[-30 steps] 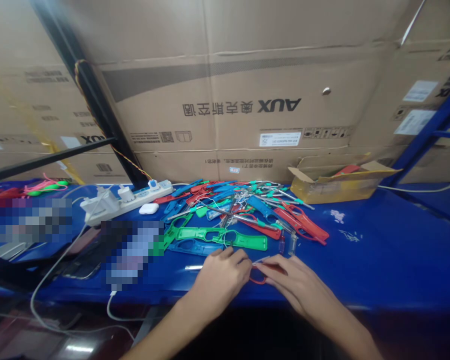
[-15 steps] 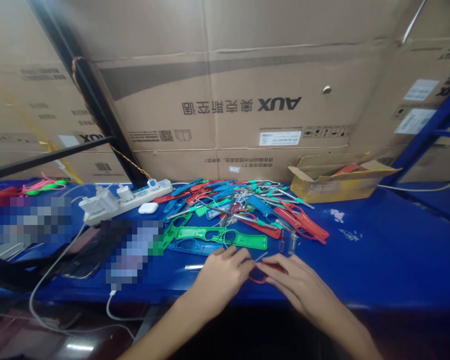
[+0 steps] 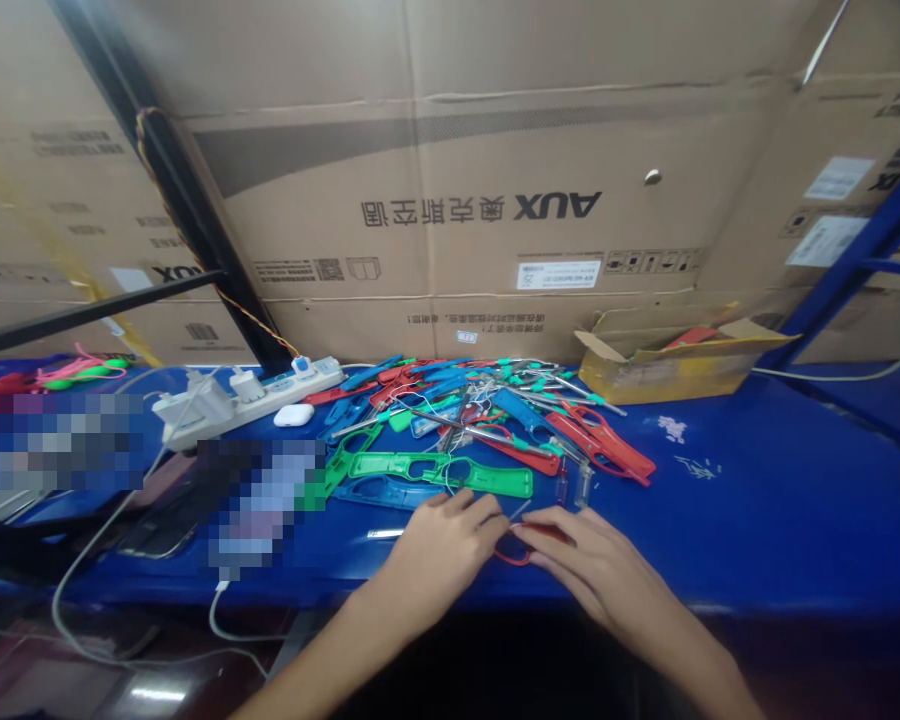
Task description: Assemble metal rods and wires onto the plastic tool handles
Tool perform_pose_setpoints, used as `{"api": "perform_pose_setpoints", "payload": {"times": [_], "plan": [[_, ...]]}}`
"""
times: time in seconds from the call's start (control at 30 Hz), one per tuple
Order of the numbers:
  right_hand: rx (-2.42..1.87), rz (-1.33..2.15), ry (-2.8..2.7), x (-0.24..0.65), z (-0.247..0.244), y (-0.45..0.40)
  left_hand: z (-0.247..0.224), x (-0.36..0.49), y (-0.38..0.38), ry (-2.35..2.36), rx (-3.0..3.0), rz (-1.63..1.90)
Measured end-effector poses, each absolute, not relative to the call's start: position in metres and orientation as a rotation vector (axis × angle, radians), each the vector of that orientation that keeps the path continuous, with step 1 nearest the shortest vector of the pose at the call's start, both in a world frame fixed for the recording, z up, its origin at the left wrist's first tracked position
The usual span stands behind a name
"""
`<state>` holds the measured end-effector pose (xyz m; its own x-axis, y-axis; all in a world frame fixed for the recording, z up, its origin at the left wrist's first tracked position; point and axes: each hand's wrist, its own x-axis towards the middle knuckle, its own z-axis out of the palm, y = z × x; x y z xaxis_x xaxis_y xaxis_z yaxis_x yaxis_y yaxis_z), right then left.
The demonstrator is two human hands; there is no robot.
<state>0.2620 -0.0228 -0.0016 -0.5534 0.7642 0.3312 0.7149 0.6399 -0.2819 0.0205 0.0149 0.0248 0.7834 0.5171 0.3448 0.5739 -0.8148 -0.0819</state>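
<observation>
Both hands meet near the table's front edge over a red plastic piece with a loop. My left hand is closed, fingertips at the left side of the piece; what they pinch is hidden. My right hand has its fingers closed on the red piece, covering most of it. A thin grey rod pokes up between the hands. Just beyond lie a green plastic shell, a blue shell and two small clear tubes.
A pile of red, blue and green parts with metal rods spreads behind. At left are a power strip, a white earphone case, phones and cables. An open carton stands back right, small white bits before it.
</observation>
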Motion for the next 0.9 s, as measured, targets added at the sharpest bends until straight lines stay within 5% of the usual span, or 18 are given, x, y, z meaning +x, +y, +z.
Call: {"api": "perform_pose_setpoints", "payload": {"times": [0.9], "plan": [[-1.224, 0.229, -2.417, 0.258, 0.007, -0.024, 0.020, 0.006, 0.003, -0.823, -2.774, -0.473]]}}
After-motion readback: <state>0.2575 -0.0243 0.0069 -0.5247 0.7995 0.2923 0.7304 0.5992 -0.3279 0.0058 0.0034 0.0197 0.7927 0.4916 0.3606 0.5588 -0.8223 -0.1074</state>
